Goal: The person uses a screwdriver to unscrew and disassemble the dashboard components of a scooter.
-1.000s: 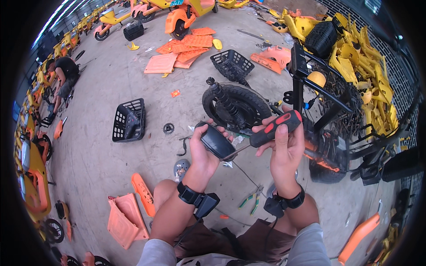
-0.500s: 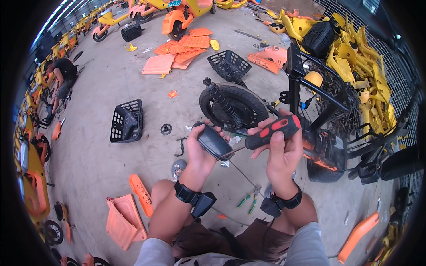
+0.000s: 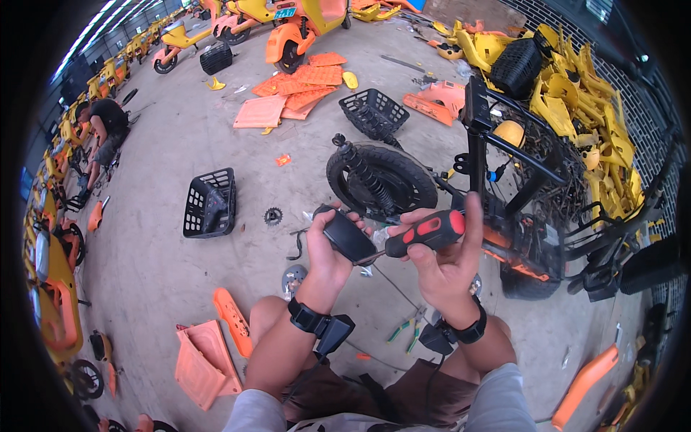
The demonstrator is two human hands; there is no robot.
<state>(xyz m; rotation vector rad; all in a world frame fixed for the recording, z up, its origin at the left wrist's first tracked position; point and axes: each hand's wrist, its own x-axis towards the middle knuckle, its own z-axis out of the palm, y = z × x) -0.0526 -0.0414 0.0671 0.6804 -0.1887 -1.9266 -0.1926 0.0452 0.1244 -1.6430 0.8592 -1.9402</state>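
My left hand (image 3: 325, 248) is wrapped round a small black rounded casing (image 3: 348, 237), its dark smooth face turned up. In my right hand (image 3: 443, 266) is a screwdriver (image 3: 426, 233) with a black and red handle, gripped between thumb and fingers, the index finger sticking up. Its metal shaft points left and meets the lower right edge of the casing; what the tip engages is too small to make out. Both hands are above the floor, in front of my knees. Just beyond them lies a black wheel with a tyre (image 3: 412, 170) and a shock absorber (image 3: 366, 173).
A stripped black scooter frame (image 3: 512, 180) stands at the right. Pliers with green handles (image 3: 407, 329) lie between my feet. Black baskets (image 3: 210, 203), a sprocket (image 3: 272, 216) and orange panels (image 3: 209, 360) lie about. Yellow panels (image 3: 568, 93) are piled far right; a person (image 3: 106, 133) crouches far left.
The screwdriver handle has moved slightly left and down, and my right index finger now points up off it. The casing has tilted so its face looks flatter. My view has shifted a little.
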